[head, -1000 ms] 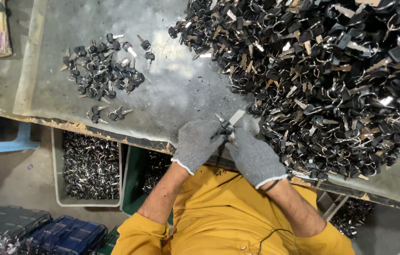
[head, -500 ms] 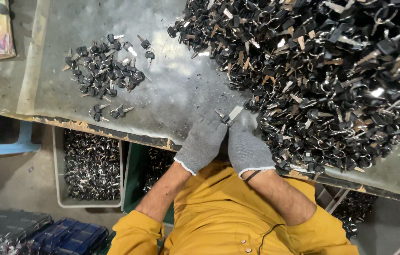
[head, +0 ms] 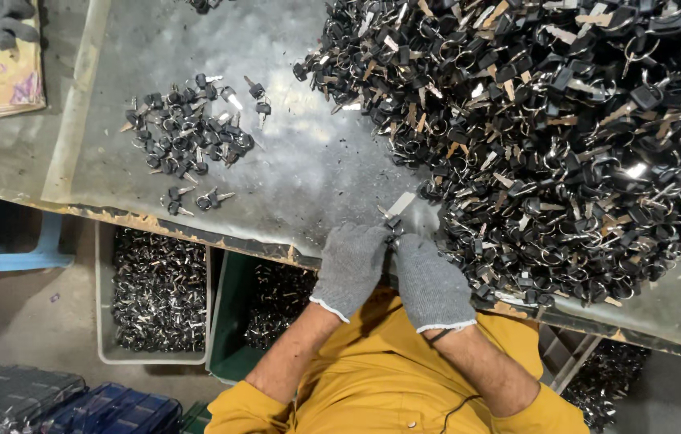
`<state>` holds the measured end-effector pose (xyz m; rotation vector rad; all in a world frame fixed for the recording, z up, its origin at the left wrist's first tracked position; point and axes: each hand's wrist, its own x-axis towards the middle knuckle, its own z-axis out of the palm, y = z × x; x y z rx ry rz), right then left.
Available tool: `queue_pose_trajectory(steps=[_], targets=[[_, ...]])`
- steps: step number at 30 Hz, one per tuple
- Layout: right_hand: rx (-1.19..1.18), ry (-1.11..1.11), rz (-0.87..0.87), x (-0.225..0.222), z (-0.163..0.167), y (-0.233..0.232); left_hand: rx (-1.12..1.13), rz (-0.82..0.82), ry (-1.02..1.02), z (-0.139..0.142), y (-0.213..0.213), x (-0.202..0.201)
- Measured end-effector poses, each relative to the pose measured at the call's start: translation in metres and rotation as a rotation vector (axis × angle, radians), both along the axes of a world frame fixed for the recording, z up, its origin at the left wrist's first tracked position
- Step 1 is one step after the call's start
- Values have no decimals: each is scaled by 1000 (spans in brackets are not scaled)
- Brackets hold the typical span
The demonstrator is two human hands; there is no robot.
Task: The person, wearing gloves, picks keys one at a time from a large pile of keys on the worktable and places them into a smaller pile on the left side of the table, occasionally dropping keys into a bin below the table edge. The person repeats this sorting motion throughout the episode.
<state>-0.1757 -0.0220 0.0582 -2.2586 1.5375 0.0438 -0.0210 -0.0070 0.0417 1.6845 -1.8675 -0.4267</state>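
Beside the big key pile [head: 565, 137], our gloved left hand [head: 350, 269] and right hand [head: 430, 281] meet, fingers apparently pinching one key [head: 395, 215] to work it.

Two gloved hands, the left hand [head: 351, 269] and the right hand [head: 432, 283]. Two heaps of black-headed keys on the surface [head: 308, 161]: a huge pile [head: 565, 128] at right, a small pile [head: 184, 137] upper left. Two bins of metal parts: grey bin [head: 151, 293], green bin [head: 264, 309].

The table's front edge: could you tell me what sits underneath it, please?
Under the table stand a grey bin and a green bin, both holding small metal parts. The person's arms and yellow shirt cover the green bin's right side.
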Motion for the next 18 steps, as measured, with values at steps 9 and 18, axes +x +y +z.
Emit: queue_pose_trajectory(steps=[9,18], targets=[[318,-32,-80,6,19,-24,-62,0,88,-3,-9,25],[342,120,39,17,22,-35,-122,-10,-44,-7,-3,15]])
